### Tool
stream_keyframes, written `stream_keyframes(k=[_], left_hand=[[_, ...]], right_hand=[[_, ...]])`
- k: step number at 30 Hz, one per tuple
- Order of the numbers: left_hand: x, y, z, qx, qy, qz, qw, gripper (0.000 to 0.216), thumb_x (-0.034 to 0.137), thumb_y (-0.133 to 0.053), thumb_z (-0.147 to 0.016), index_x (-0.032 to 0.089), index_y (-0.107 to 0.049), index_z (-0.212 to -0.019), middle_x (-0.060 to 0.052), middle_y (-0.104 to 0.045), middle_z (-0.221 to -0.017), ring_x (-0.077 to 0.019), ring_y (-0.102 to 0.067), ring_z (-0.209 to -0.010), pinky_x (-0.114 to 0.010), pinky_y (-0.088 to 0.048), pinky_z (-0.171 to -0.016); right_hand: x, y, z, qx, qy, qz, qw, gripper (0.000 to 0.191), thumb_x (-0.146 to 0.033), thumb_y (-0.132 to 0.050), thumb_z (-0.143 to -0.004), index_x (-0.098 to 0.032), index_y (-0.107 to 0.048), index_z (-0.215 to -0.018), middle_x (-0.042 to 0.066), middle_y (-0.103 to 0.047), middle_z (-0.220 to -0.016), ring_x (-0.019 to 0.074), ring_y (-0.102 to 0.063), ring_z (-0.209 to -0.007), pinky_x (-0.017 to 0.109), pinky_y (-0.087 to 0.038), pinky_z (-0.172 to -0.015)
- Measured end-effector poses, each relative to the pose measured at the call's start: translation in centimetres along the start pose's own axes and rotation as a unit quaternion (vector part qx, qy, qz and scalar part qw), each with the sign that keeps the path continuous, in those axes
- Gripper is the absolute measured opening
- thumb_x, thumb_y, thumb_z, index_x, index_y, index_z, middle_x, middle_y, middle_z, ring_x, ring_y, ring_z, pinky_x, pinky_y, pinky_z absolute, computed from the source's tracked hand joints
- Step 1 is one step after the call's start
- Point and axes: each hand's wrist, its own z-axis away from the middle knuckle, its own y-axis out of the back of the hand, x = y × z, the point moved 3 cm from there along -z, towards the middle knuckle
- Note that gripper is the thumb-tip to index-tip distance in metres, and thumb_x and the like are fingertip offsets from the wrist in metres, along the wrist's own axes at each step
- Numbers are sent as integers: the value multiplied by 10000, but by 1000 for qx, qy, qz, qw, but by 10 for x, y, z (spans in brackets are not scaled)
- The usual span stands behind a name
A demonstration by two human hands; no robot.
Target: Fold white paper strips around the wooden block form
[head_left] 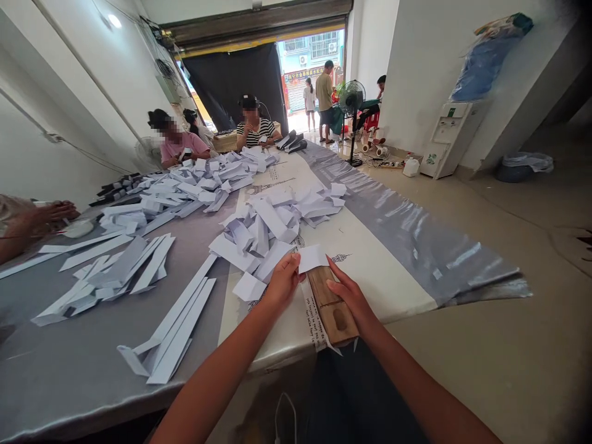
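Note:
A small piece of folded white paper point(313, 258) lies over the far end of a wooden block point(329, 302). My left hand point(283, 280) pinches the paper's left edge between thumb and fingers. Along the block's right side is my right hand point(354, 299), its thumb over the wood and its index fingertip at the paper's right edge. The block rests at the near edge of the table, with a dark oval mark on its near end. Just beyond my hands is a heap of folded white paper pieces point(272, 225).
Long paper strips point(180, 330) and another stack point(111, 271) lie on the grey-covered table point(92, 357) to my left. A larger paper pile point(194, 185) is farther back. Co-workers sit along the left and far sides. A standing fan point(352, 102) and water dispenser point(448, 139) stand beyond.

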Motion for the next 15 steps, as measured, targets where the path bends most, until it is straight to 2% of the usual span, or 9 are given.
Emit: stream_keyframes(k=[4,8,10,12,15], left_hand=[[-1,0,0,-1,-4,0,1000,362,475,-670,-730,154,-518,-657,38,-400,-609,-59,-317,-520,-199,-244,-471],[3,6,1,11,-10,-113,994,454,478,-684,-709,156,-426,-520,52,-343,-513,-47,-266,-458,-213,-193,-447],[5,8,2,-1,-8,-154,988,437,453,-710,-688,156,-440,-514,57,-336,-490,-45,-276,-449,-216,-203,-450],[5,8,2,-17,3,-140,990,403,434,-715,-689,154,-465,-543,56,-345,-504,-44,-282,-459,-209,-210,-450],[3,7,2,-48,31,-51,997,333,406,-711,-711,152,-507,-639,52,-354,-560,-46,-285,-498,-179,-194,-437]], right_hand=[[1,0,0,1,-2,9,1000,688,-374,-615,-793,-307,-337,-1419,-4,-675,-1116,189,-636,-904,309,-479,-831],[0,0,4,16,9,54,998,710,-385,-582,-815,-298,-271,-1447,-15,-700,-961,167,-626,-780,290,-489,-742],[0,0,4,23,10,66,997,711,-387,-571,-821,-299,-254,-1452,-21,-697,-927,164,-620,-768,284,-489,-725],[1,1,3,23,6,67,997,706,-388,-576,-817,-304,-269,-1447,-20,-698,-951,170,-625,-798,290,-490,-742],[2,4,-1,22,10,43,999,690,-396,-609,-792,-311,-336,-1420,-6,-667,-1122,195,-623,-930,306,-483,-814]])
